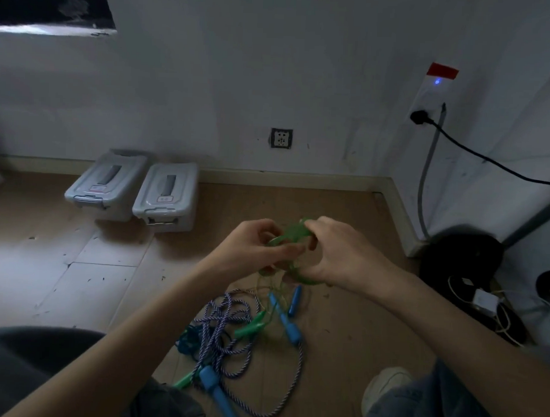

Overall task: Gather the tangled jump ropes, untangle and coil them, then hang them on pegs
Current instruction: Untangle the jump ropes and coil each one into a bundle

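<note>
Your left hand point(253, 248) at ten o'clock of your right hand point(334, 254), both raised, fingers curled, fingertips nearly meeting, forearms converging

The green rope point(293, 237) looks like translucent, glossy plastic, bunched between the left hand point(253, 248) and right hand point(337, 254). The braided rope point(232, 328) on the floor point(350, 345) is woven cord, blue and white, with a matt, twisted texture. The blue handles point(287, 314) and green handles point(251, 324) seem smooth plastic with a slight sheen. The floor looks like matt brown board or cardboard sheets, scuffed and speckled with debris. Two grey boxes point(166, 198) are smooth moulded plastic, faintly glossy on the lids. The wall point(303, 69) is matt painted plaster, marked in places. The trousers point(447, 407) look like denim cloth.
</note>
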